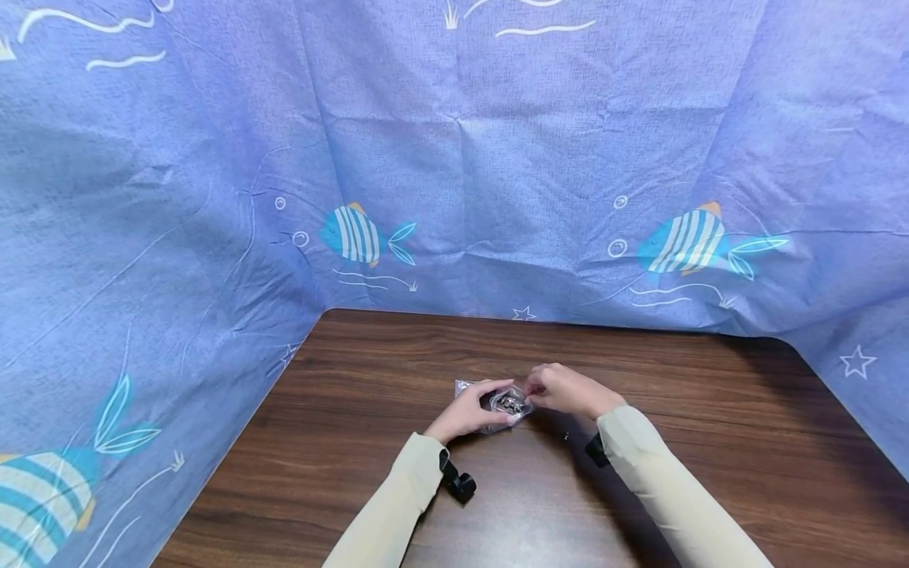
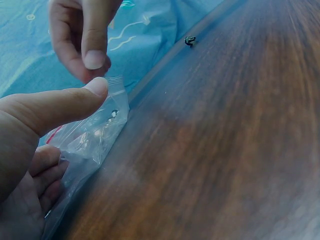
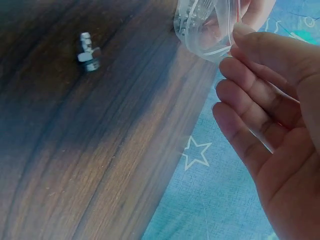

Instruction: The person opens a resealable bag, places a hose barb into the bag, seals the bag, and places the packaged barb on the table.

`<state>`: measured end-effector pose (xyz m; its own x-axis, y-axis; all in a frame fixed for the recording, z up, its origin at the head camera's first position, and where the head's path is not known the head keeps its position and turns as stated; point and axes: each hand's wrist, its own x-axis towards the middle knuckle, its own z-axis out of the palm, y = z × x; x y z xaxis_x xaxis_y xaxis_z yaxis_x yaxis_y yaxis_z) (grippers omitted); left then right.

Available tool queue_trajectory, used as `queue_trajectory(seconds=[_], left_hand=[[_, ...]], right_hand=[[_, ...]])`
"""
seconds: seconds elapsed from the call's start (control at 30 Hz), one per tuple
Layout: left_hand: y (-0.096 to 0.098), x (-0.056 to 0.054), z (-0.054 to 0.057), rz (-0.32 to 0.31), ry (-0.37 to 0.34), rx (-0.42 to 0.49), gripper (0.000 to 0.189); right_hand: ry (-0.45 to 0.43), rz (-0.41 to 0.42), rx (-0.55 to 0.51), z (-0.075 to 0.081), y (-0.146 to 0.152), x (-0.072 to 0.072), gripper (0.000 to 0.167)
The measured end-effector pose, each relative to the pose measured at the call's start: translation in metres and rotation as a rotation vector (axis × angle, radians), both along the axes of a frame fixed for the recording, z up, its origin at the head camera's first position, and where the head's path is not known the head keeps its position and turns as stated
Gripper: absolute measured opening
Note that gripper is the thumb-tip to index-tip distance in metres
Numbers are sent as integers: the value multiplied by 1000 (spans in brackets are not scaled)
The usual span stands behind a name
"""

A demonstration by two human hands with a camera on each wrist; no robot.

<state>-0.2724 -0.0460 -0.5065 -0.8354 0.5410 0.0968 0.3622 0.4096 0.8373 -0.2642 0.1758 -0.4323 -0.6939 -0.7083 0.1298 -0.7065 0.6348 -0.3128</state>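
A clear zip bag (image 1: 524, 412) with small shiny metal pieces (image 1: 510, 404) inside lies at the middle of the table, its mouth spread. My left hand (image 1: 470, 412) holds it from the left, thumb and fingers curved round its sides. On the right, my right hand (image 1: 566, 390) pinches the rim of the bag between thumb and forefinger, as the right wrist view shows; its other fingers are loosely bent. A red line runs along the bag's edge (image 3: 238, 11). One small metal fitting (image 3: 89, 52) lies loose on the wood, nearer to me than the right hand.
The dark wood-grain table (image 1: 383, 355) reaches out on both sides of the hands. Blue cloth (image 1: 461, 173) with fish prints hangs behind it and on the left and right. Black wrist cameras (image 1: 460, 483) sit under both pale sleeves (image 1: 398, 497).
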Motion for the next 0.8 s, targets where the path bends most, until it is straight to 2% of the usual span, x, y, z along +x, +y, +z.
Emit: queue_trajectory(seconds=[0.13, 0.43, 0.8], left_hand=[[1, 0, 0, 2, 12, 2, 61], [0, 1, 3, 8, -15, 12, 63], [0, 2, 2, 7, -11, 7, 63]], right_hand=[[-30, 5, 2, -1, 6, 4, 5], [-103, 17, -21, -3, 19, 10, 3], [-185, 24, -8, -4, 36, 20, 9]])
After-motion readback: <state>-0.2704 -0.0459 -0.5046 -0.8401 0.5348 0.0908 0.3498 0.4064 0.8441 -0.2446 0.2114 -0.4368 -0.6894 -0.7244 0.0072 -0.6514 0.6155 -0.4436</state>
